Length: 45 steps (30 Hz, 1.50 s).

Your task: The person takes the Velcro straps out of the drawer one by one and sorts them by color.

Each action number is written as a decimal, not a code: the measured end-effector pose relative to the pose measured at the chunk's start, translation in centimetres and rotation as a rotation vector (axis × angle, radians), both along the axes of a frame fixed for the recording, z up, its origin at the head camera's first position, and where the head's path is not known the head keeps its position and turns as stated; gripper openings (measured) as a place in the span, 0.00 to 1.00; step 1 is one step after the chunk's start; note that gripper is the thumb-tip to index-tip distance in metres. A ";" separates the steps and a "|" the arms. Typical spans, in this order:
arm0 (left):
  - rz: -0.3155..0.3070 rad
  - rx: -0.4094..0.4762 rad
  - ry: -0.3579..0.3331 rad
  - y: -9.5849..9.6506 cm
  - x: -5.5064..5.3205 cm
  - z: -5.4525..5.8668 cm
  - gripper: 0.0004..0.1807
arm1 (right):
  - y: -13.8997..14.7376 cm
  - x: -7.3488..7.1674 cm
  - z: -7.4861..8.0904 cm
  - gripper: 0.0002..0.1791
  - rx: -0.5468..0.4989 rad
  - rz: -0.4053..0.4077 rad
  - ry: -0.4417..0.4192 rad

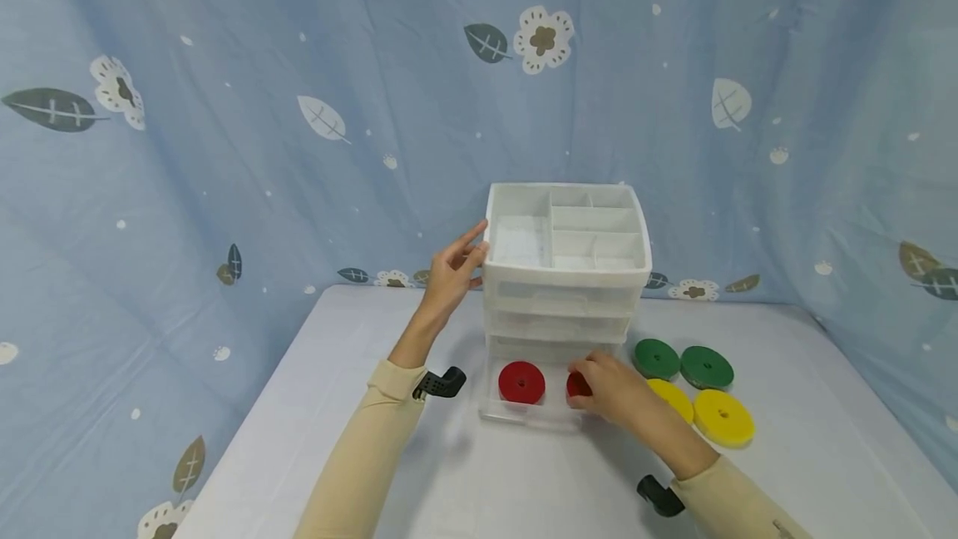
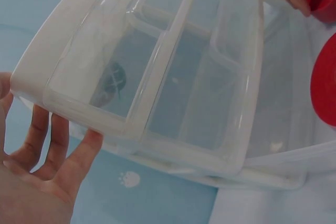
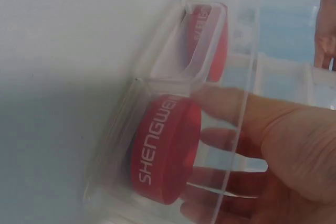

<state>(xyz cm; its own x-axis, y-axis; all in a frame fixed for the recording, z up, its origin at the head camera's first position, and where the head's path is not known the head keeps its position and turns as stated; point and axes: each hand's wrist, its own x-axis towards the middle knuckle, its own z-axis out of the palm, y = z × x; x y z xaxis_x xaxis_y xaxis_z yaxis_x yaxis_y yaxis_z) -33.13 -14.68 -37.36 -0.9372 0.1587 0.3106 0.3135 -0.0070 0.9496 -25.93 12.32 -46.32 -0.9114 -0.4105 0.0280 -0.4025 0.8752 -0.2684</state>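
A white plastic drawer unit (image 1: 566, 298) has its clear bottom drawer (image 1: 524, 416) pulled out. My left hand (image 1: 452, 273) rests its spread fingertips against the unit's upper left side; in the left wrist view its fingers (image 2: 81, 156) touch the edge. Inside the drawer, my right hand (image 1: 617, 389) holds a red disc (image 3: 165, 150) between thumb and fingers, lettered SHENGWEI along its rim. A second red disc (image 1: 521, 383), with a small centre hole, lies flat on the drawer's left side.
Right of the unit, two green discs (image 1: 707, 368) and two yellow discs (image 1: 723, 417) lie on the white table (image 1: 509, 489). The unit's top is a divided tray (image 1: 521, 239). A blue patterned curtain (image 1: 419, 90) hangs close behind.
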 end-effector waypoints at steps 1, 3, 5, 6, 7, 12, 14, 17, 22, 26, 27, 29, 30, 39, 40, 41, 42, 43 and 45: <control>0.002 0.000 0.003 0.0 0.0 0.0 0.25 | 0.0 0.0 0.0 0.25 0.006 -0.003 -0.003; 0.006 0.002 0.004 0.0 0.0 0.1 0.25 | -0.1 -0.1 0.0 0.25 0.016 -0.004 0.000; 0.007 0.000 0.006 0.0 0.0 0.2 0.25 | -0.2 -0.2 -0.1 0.25 0.024 0.001 0.012; 0.006 0.001 0.008 0.0 0.0 0.2 0.26 | -0.3 -0.2 -0.1 0.24 0.027 0.002 0.018; 0.005 0.003 0.009 0.0 0.0 0.2 0.26 | -0.3 -0.2 -0.1 0.24 0.026 0.004 0.025; 0.001 0.006 0.008 0.0 0.1 0.1 0.26 | -0.4 -0.2 -0.4 0.24 0.010 0.014 0.044; 0.001 0.006 0.005 0.0 0.1 0.1 0.26 | -0.4 -0.3 -0.6 0.24 -0.002 0.018 0.046; 0.003 0.008 0.001 0.0 0.2 0.0 0.26 | -0.4 -0.2 -0.7 0.23 -0.016 0.030 0.046; 0.016 -0.012 0.000 0.0 0.3 0.0 0.25 | -0.5 -0.1 -0.6 0.23 -0.020 0.025 0.028; 0.014 -0.006 0.000 0.1 0.3 0.0 0.26 | -0.6 -0.1 -0.5 0.23 -0.022 0.022 0.028; 0.012 -0.002 -0.002 0.1 0.3 0.0 0.26 | -0.6 -0.1 -0.4 0.24 -0.024 0.023 0.028; 0.009 0.004 -0.007 0.1 0.3 0.0 0.26 | -0.6 -0.1 -0.4 0.24 -0.025 0.025 0.032; 0.009 0.006 -0.008 0.2 0.3 0.0 0.26 | -0.6 -0.2 -0.5 0.24 -0.025 0.027 0.035; 0.013 0.008 -0.006 0.2 0.3 0.0 0.26 | -0.3 -0.4 -0.6 0.24 -0.028 0.050 0.081; 0.012 0.005 -0.006 0.2 0.2 -0.1 0.26 | -0.3 -0.3 -0.5 0.24 -0.033 0.044 0.083; 0.011 0.002 -0.006 0.1 0.2 -0.1 0.26 | -0.2 -0.2 -0.3 0.24 -0.038 0.038 0.086; 0.011 -0.002 -0.007 0.1 0.2 -0.1 0.26 | -0.1 -0.1 -0.1 0.24 -0.042 0.033 0.094; 0.010 -0.003 -0.008 0.1 0.2 0.0 0.26 | -0.1 0.0 0.3 0.24 -0.042 0.029 0.106; 0.012 -0.009 -0.008 0.0 0.2 0.0 0.26 | 0.1 0.2 1.1 0.23 -0.042 0.022 0.133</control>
